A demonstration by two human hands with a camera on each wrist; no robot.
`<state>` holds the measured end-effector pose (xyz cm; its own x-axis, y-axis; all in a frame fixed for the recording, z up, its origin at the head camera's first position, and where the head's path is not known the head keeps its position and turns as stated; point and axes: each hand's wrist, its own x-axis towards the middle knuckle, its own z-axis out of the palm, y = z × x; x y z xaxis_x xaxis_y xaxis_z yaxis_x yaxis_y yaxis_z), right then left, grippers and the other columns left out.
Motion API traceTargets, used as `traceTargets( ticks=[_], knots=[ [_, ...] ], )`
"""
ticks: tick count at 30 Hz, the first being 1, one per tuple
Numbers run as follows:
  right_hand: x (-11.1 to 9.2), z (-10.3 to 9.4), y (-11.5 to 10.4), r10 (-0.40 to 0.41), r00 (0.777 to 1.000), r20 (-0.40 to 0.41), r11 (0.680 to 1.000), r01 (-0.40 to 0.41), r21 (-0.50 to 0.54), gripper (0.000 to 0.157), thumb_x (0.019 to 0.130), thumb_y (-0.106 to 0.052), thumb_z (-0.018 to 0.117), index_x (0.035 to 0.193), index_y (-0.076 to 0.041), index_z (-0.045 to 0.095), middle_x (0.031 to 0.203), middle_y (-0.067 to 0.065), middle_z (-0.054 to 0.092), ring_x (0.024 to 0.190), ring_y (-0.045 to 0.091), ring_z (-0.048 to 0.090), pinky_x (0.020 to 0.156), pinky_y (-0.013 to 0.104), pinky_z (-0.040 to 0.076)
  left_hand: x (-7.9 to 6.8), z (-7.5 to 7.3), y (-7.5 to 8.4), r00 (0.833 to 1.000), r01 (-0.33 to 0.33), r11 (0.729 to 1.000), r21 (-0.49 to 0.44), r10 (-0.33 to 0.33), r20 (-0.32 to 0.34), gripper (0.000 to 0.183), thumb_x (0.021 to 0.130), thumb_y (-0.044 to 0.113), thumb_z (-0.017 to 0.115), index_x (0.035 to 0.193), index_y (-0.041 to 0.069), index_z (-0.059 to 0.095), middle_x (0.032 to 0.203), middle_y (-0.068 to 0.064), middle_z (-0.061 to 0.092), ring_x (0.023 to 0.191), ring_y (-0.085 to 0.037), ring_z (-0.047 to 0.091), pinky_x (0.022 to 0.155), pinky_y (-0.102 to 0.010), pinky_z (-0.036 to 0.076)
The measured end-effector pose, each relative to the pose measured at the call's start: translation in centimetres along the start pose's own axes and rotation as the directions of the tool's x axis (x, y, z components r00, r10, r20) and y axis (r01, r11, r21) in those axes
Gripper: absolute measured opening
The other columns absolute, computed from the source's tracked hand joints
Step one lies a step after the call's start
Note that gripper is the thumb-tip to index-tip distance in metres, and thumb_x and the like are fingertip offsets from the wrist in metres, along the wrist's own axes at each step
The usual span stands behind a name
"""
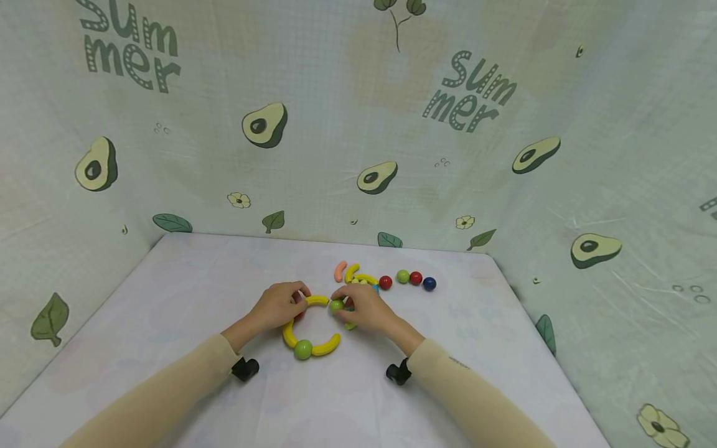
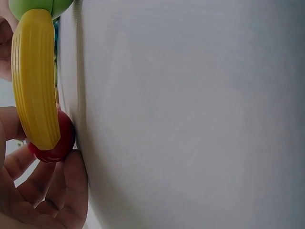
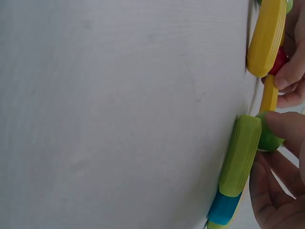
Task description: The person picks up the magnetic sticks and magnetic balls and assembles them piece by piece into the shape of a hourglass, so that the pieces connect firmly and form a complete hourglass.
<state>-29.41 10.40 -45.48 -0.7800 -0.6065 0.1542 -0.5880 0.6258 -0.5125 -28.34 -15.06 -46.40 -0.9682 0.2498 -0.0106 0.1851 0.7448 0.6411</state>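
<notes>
Yellow curved rods and balls form a partial ring on the table. My left hand (image 1: 280,305) holds a red ball (image 2: 68,136) at the ring's upper left, where two yellow rods meet. One of these, the upper yellow rod (image 1: 317,300), reaches toward my right hand (image 1: 364,306). That hand pinches a green ball (image 1: 336,306) between thumb and fingers at the rod's far end. Close to the right fingers lies a light green rod (image 3: 240,157), with a blue piece (image 3: 224,208) beyond it. At the ring's front, another green ball (image 1: 303,350) joins two yellow rods.
Behind the right hand lie a pink rod (image 1: 340,271), loose yellow rods (image 1: 351,272) and a red ball (image 1: 385,282). Farther right sit a green ball (image 1: 403,276), another red ball (image 1: 416,278) and a dark blue ball (image 1: 429,284). A printed cloth (image 1: 319,81) hangs behind the table.
</notes>
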Motion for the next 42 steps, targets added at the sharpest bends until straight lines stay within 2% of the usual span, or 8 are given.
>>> traceTargets(
  ticks=[15, 21, 26, 35, 42],
  knots=[
    [0.7, 0.6, -0.7, 0.04, 0.999, -0.005, 0.999, -0.041, -0.013, 0.025, 0.097, -0.017, 0.081, 0.121, -0.013, 0.077, 0.113, -0.002, 0.077, 0.094, 0.016, 0.069, 0.083, 0.023, 0.056, 0.1, -0.3, -0.2, 1.0, 0.0, 1.0, 0.0, 0.0, 0.024, 0.02, 0.098, 0.016, 0.07, 0.118, 0.013, 0.072, 0.083, 0.001, 0.066, 0.07, -0.017, 0.059, 0.065, -0.029, 0.05],
    [1.1, 0.6, -0.5, 0.034, 0.999, -0.003, 0.999, -0.034, -0.038, 0.026, 0.098, -0.016, 0.08, 0.123, -0.014, 0.076, 0.117, -0.002, 0.077, 0.094, 0.013, 0.067, 0.084, 0.023, 0.056, 0.1, -0.4, -0.3, 0.999, -0.009, 0.999, 0.038, 0.008, 0.032, 0.023, 0.099, 0.021, 0.07, 0.12, 0.015, 0.074, 0.09, 0.0, 0.068, 0.073, -0.017, 0.059, 0.067, -0.031, 0.05],
    [1.6, 0.6, -0.5, 0.012, 1.0, 0.005, 0.999, -0.012, -0.045, 0.026, 0.098, -0.015, 0.079, 0.124, -0.014, 0.077, 0.118, -0.003, 0.077, 0.093, 0.011, 0.066, 0.085, 0.022, 0.056, 0.3, -0.5, -0.4, 1.0, 0.002, 0.999, 0.054, -0.004, 0.031, 0.018, 0.1, 0.023, 0.07, 0.116, 0.014, 0.073, 0.093, -0.002, 0.069, 0.075, -0.017, 0.06, 0.067, -0.03, 0.053],
    [2.4, 0.8, -1.0, -0.028, 0.999, 0.028, 1.0, 0.028, -0.009, 0.028, 0.098, -0.011, 0.079, 0.125, -0.01, 0.075, 0.119, 0.001, 0.077, 0.091, 0.01, 0.067, 0.082, 0.018, 0.056, 0.1, -1.2, -0.5, 0.997, -0.048, 0.999, -0.016, 0.049, 0.053, 0.026, 0.099, 0.015, 0.068, 0.125, 0.012, 0.072, 0.099, -0.003, 0.073, 0.077, -0.014, 0.065, 0.067, -0.029, 0.055],
    [2.6, 1.1, -0.7, -0.023, 0.999, 0.027, 1.0, 0.023, -0.001, 0.03, 0.098, -0.011, 0.078, 0.128, -0.01, 0.074, 0.121, 0.002, 0.076, 0.089, 0.009, 0.067, 0.081, 0.017, 0.056, 0.0, -1.2, -0.9, 0.998, -0.026, 1.0, -0.011, 0.027, 0.052, 0.022, 0.1, 0.016, 0.069, 0.121, 0.012, 0.072, 0.098, -0.003, 0.072, 0.08, -0.016, 0.064, 0.07, -0.03, 0.057]
  ],
)
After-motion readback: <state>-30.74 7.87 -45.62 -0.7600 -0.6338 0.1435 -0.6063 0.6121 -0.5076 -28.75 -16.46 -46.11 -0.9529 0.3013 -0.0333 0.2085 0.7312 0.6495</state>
